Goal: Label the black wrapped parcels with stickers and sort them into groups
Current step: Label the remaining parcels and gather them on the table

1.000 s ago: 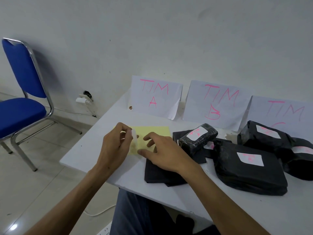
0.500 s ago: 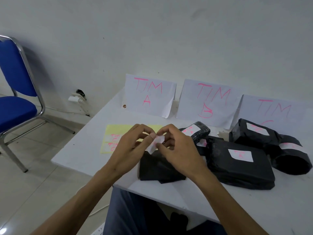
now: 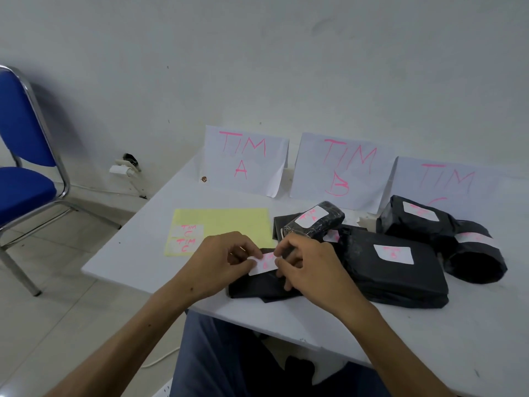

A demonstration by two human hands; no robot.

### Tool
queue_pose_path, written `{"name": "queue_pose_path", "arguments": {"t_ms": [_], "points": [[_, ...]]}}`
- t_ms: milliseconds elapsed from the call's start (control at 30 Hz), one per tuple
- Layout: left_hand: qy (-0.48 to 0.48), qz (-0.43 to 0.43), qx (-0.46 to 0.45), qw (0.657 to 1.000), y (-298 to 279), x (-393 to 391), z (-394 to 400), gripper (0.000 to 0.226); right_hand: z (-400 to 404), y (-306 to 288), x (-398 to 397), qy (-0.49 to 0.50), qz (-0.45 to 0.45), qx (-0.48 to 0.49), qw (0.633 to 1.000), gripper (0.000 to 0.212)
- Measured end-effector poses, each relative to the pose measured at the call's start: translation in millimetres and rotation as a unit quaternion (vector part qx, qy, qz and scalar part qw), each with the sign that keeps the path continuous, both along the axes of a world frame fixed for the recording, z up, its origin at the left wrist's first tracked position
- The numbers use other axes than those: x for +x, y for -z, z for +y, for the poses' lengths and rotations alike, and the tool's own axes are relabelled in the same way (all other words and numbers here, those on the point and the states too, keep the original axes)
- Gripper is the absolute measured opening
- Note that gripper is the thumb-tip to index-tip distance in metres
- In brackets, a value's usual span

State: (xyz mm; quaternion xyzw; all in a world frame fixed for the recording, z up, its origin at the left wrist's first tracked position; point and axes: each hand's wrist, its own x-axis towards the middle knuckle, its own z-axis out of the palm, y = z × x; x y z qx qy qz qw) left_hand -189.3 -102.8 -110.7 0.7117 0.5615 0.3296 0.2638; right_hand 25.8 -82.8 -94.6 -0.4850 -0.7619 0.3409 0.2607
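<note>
A white sticker (image 3: pixel 264 263) with pink writing is pinched at its left end by my left hand (image 3: pixel 220 262) and at its right end by my right hand (image 3: pixel 307 267). It sits over a flat black parcel (image 3: pixel 257 287) at the table's front edge. A yellow backing sheet (image 3: pixel 220 227) to the left carries two more stickers (image 3: pixel 185 239) marked TIM C. A small rolled parcel (image 3: pixel 315 223) labelled TIM A lies behind my right hand. A large labelled parcel (image 3: pixel 395 270) lies to the right.
Three paper signs lean on the wall: TIM A (image 3: pixel 244 160), TIM B (image 3: pixel 342 170), TIM C (image 3: pixel 446 184). Two more labelled black parcels (image 3: pixel 415 222) (image 3: pixel 475 256) lie at the right. A blue chair (image 3: pixel 23 156) stands left of the white table (image 3: pixel 137 253).
My left hand lifted a sticker off the yellow sheet and carried it right. Both hands now hold it lower, over the flat black parcel.
</note>
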Motion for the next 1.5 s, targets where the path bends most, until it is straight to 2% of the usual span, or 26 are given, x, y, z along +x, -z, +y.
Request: {"name": "queue_pose_path", "arguments": {"t_ms": [333, 533, 833, 900, 1033, 1100, 1200, 1300, 1400, 1500], "points": [[0.044, 0.143, 0.056, 0.987, 1, 6, -1, 0.015, 1, 6, -4, -0.035, -0.158, 0.056, 0.985, 0.008], [-0.003, 0.257, 0.092, 0.962, -3, 7, -4, 0.015, -1, 7, -3, -0.029, -0.209, 0.102, 0.972, 0.014], [-0.116, 0.233, 0.034, 0.965, -1, 2, -12, 0.022, -5, 7, 8, 0.017, -0.211, 0.119, 0.97, 0.014], [-0.135, 0.235, 0.026, 0.962, 1, 6, -13, 0.032, -6, 8, 10, 0.035, -0.215, 0.125, 0.968, 0.014], [-0.136, 0.259, -0.002, 0.956, 5, 12, -13, 0.078, -10, 9, 15, 0.073, -0.212, 0.126, 0.966, 0.024], [-0.121, 0.277, -0.02, 0.953, 5, 13, -11, 0.079, -12, 11, 17, 0.086, -0.208, 0.111, 0.968, 0.029], [-0.107, 0.244, -0.037, 0.963, 4, 13, -7, 0.067, -14, 13, 18, 0.09, -0.174, 0.083, 0.977, 0.033], [-0.094, 0.173, -0.055, 0.979, 0, 11, -7, 0.057, -12, 15, 21, 0.087, -0.127, 0.024, 0.988, 0.042], [-0.097, 0.02, -0.076, 0.992, -6, 8, -10, 0.039, -12, 16, 23, 0.087, -0.093, -0.038, 0.991, 0.055], [-0.09, -0.151, -0.113, 0.978, -18, 11, -15, 0.02, -15, 12, 20, 0.095, -0.03, -0.075, 0.992, 0.055]]}}
